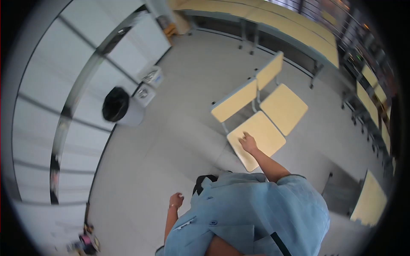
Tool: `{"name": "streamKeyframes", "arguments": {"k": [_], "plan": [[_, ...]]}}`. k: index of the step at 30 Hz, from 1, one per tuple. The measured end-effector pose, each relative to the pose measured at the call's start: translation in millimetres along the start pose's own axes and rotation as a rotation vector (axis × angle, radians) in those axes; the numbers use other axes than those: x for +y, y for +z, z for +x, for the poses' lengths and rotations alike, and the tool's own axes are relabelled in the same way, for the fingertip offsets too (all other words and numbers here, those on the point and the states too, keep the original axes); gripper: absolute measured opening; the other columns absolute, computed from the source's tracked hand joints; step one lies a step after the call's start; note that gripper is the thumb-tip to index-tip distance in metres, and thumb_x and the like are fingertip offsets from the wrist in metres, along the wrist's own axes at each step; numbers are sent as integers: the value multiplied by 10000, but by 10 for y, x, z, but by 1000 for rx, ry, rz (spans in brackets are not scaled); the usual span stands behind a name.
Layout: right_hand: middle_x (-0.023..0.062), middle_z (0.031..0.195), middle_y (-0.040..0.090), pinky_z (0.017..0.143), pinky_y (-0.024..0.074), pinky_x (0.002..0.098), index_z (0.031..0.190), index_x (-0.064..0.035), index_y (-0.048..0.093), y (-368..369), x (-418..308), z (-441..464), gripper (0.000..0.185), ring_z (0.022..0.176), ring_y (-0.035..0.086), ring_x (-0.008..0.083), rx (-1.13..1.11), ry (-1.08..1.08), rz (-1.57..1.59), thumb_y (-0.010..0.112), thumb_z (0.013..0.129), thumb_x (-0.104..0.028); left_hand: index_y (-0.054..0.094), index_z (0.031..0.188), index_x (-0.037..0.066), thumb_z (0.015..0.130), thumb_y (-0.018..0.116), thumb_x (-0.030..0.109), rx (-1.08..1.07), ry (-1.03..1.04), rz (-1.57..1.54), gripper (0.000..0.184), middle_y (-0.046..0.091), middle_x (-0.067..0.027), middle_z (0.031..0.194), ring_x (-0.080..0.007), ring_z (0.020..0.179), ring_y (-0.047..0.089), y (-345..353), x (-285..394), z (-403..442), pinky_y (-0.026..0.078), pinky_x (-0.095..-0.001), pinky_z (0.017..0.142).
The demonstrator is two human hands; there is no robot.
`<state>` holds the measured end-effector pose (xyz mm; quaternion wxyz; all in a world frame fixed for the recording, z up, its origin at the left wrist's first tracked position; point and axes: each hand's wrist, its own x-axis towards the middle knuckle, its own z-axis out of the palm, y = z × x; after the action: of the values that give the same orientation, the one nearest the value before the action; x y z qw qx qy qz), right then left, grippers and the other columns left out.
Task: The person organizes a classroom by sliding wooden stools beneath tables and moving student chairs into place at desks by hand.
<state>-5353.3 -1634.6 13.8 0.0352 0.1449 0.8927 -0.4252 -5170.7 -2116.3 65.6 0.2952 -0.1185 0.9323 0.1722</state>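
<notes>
My right hand (247,143) is over the pale yellow seat of the nearer chair (260,134), with its index finger stretched out and the fingers partly apart. Nothing shows in it; whether it touches the seat is unclear. Beside this chair stands a second chair (284,106) of the same kind, their seats side by side. Low on the left, away from the chairs, my left hand (176,199) hangs over the grey floor. Its fingers look bent, but they are too small and blurred to make out whether they are closed or hold anything.
A bin with a black liner (115,105) and two small white containers (145,94) stand by the white wall panels at left. Long wheeled tables (282,21) line the back. Another yellow-topped piece of furniture (370,199) is at right, with more tables and chairs beyond.
</notes>
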Motion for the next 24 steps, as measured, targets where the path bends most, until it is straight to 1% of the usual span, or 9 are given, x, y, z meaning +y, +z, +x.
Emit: {"name": "streamKeyframes", "arguments": {"k": [3, 6, 7, 9, 13, 17, 20, 22, 24], "plan": [[244, 1102, 582, 856, 476, 418, 1276, 45, 439, -280, -917, 563, 625, 967, 594, 361, 292, 27, 183, 621, 815, -335, 663, 1012, 62, 748, 631, 202, -2, -172, -272, 301, 675, -173, 905, -296, 786, 667, -445, -125, 432, 532, -393, 723], [270, 1169, 534, 884, 459, 428, 1314, 92, 358, -267, -1161, 1119, 735, 1025, 549, 393, 547, 23, 33, 636, 801, -355, 672, 979, 64, 735, 634, 172, -21, 17, -5, 269, 675, -176, 873, -285, 692, 668, -547, -765, 1687, 534, -391, 656], [277, 1184, 522, 893, 454, 432, 1324, 105, 332, -204, -1218, 1304, 772, 1046, 534, 404, 635, 37, -37, 644, 794, -361, 673, 960, 61, 753, 615, 178, -68, 230, -4, 245, 670, -178, 859, -324, 743, 657, -976, -605, 2057, 524, -405, 694], [290, 1203, 502, 901, 448, 440, 1325, 122, 310, -69, -1362, 1546, 831, 1072, 515, 418, 611, 191, -13, 663, 768, -383, 668, 952, 64, 776, 588, 171, 150, 365, 2, 221, 660, -186, 850, -361, 803, 635, -1450, -207, 2975, 511, -419, 734], [283, 1162, 509, 878, 466, 452, 1328, 103, 274, 176, -1508, 1975, 873, 1054, 533, 419, 509, 573, -54, 694, 726, -370, 629, 1020, 34, 806, 577, 111, 275, 695, 205, 233, 646, -180, 879, -355, 819, 621, -2744, 1678, 4423, 498, -437, 732], [245, 1058, 559, 823, 484, 462, 1205, 75, 358, 450, -1309, 2332, 648, 943, 576, 414, 617, 815, -37, 655, 694, -191, 593, 1077, 23, 809, 593, 84, 204, 991, 86, 275, 633, -164, 895, -320, 800, 619, -3448, 3813, 5285, 495, -409, 702], [237, 1011, 546, 802, 479, 491, 1049, 31, 397, 277, -1534, 2250, 472, 934, 566, 420, 688, 848, 46, 627, 655, -90, 550, 1152, 19, 800, 616, 74, 122, 1265, 248, 362, 595, -172, 1053, -338, 915, 591, -3300, 5152, 5593, 488, -412, 772], [231, 1032, 534, 754, 486, 473, 1107, 56, 392, 230, -1427, 2255, 562, 933, 579, 387, 712, 838, 64, 649, 627, -82, 527, 1191, 23, 790, 632, 68, 169, 1530, 399, 417, 562, -176, 1132, -344, 1006, 561, -3114, 5949, 5648, 472, -420, 836], [229, 1064, 533, 763, 478, 485, 1118, 46, 391, 269, -1577, 2242, 578, 955, 575, 390, 739, 861, 85, 660, 624, -87, 506, 1226, 48, 775, 657, 64, 161, 1624, 583, 476, 514, -168, 1223, -348, 1125, 492, -2835, 6556, 5485, 416, -439, 935]]}}
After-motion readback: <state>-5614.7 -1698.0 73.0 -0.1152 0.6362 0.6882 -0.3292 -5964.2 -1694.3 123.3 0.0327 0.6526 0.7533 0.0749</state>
